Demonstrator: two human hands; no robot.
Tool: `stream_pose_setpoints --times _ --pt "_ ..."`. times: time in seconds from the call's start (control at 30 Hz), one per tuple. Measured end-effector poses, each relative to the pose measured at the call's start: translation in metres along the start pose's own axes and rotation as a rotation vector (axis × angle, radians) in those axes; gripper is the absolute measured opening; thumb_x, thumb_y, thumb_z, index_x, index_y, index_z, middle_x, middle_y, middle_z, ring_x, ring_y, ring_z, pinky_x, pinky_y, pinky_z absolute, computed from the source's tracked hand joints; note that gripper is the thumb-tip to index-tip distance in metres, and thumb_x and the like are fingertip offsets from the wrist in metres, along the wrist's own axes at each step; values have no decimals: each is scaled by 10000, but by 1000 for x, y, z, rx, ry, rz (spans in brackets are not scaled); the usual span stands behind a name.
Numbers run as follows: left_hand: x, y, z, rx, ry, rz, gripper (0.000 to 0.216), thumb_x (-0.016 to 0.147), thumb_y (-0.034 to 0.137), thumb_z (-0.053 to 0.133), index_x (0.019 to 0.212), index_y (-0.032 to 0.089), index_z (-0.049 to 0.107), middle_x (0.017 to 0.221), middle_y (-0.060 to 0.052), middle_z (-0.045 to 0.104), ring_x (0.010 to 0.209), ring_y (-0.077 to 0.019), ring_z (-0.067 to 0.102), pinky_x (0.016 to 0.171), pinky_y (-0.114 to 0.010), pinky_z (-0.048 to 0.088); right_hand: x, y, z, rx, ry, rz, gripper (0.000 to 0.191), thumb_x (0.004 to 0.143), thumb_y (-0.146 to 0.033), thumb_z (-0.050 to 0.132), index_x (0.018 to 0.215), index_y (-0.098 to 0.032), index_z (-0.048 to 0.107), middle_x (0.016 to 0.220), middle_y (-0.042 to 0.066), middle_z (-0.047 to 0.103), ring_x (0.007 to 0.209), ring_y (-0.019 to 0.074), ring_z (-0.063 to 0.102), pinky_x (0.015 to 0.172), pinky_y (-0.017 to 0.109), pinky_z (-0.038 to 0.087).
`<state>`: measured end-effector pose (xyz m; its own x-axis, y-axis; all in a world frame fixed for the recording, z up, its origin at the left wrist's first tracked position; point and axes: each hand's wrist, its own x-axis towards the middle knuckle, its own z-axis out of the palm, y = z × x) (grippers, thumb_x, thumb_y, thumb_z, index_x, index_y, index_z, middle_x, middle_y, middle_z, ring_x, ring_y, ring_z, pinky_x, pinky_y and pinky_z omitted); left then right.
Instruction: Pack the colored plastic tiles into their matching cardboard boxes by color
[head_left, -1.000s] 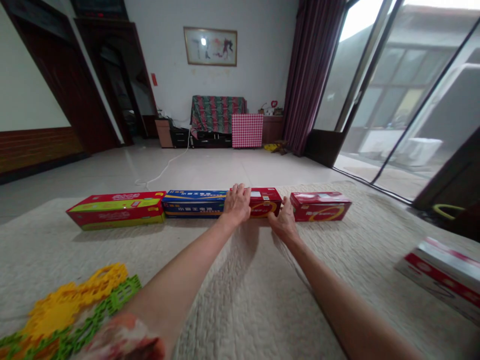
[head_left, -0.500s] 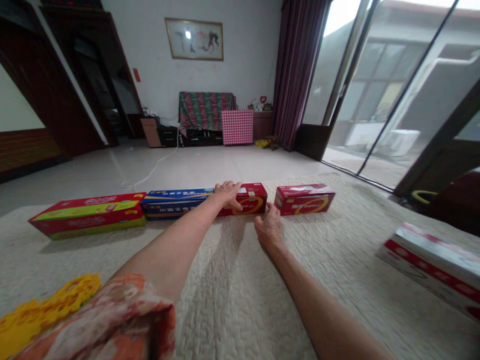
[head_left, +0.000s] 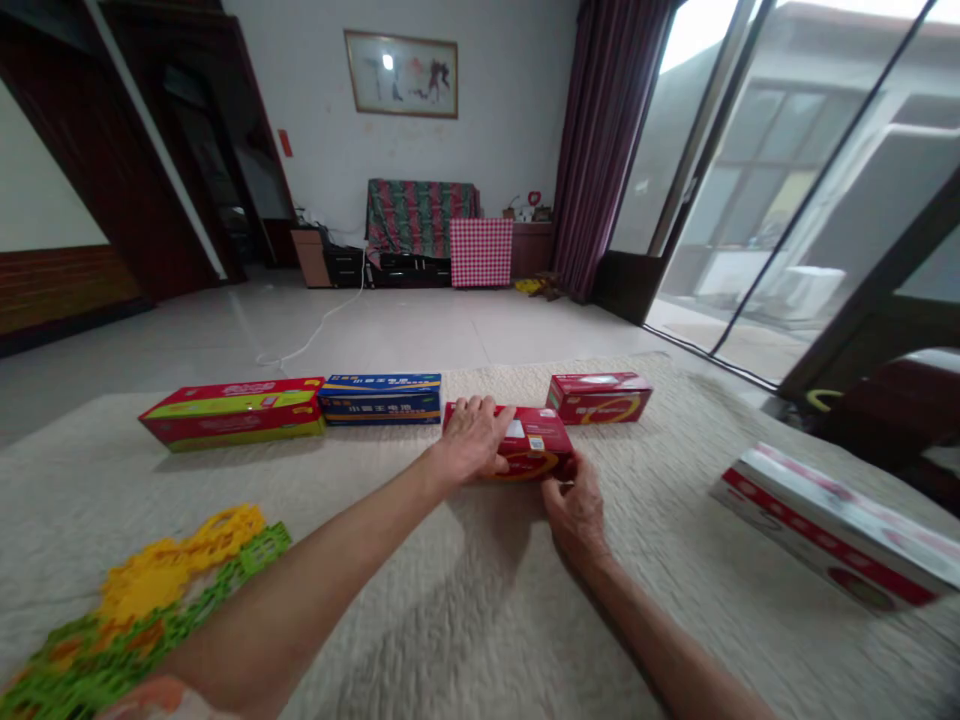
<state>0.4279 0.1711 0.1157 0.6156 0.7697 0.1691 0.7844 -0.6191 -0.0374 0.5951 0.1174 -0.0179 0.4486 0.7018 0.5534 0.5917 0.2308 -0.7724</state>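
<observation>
On a cream quilted mat (head_left: 480, 600) stands a row of boxes: a long red and green box (head_left: 234, 411), a blue box (head_left: 381, 398) and a small red box (head_left: 598, 397). Another small red box (head_left: 529, 452) sits nearer to me, out of the row. My left hand (head_left: 474, 438) lies over its left end, fingers curled round the top. My right hand (head_left: 576, 508) grips its right front corner.
A long white and red box (head_left: 836, 530) lies on the mat at the right. Yellow and green lattice pieces (head_left: 150, 595) lie at the lower left. Beyond the mat is tiled floor with a white cable (head_left: 319, 325), a covered sofa and glass doors.
The small red box has come out of the row toward me, with both hands on it. A gap now shows between the blue box and the other small red box.
</observation>
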Motion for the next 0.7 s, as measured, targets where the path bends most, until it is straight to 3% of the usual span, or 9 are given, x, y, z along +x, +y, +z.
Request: stream_pose_setpoints --times 0.1,0.37,0.53,0.63,0.7 --pt "-53 13 -7 2 -6 -21 724 691 380 774 1337 140 552 1240 -228 587 1146 -398 536 993 -503 411 -35 -22 -21 2 -83 -11 355 751 -239 519 1103 -203 551 933 86 652 792 229 622 727 390 548" --pt "-195 20 -17 -28 -20 -114 794 734 398 764 1426 149 464 1340 -200 556 1235 -361 510 1027 -488 425 -128 -91 -52 147 -276 21 357 758 -211 534 1108 -158 584 983 100 678 851 216 639 791 382 534" --pt "-241 24 -12 -44 119 -90 802 728 413 787 1428 183 472 1478 -202 462 1365 -371 420 1084 -528 379 -155 -113 -81 168 -334 -11 317 836 -249 539 1140 -174 589 1016 95 669 882 213 635 781 374 534" --pt "-256 21 -14 -56 257 -97 716 753 449 763 1377 189 528 1484 -202 464 1368 -391 413 1066 -579 385 -147 -126 -94 97 -241 -165 332 843 -275 567 1162 -184 581 1102 118 641 965 239 622 793 400 533" --pt "-265 20 -15 -88 381 -124 550 815 398 708 1301 172 585 1417 -196 528 1313 -359 476 1040 -547 428 -136 -137 -97 81 -199 -283 293 852 -256 564 1136 -191 598 1159 131 625 1063 255 604 871 429 521"
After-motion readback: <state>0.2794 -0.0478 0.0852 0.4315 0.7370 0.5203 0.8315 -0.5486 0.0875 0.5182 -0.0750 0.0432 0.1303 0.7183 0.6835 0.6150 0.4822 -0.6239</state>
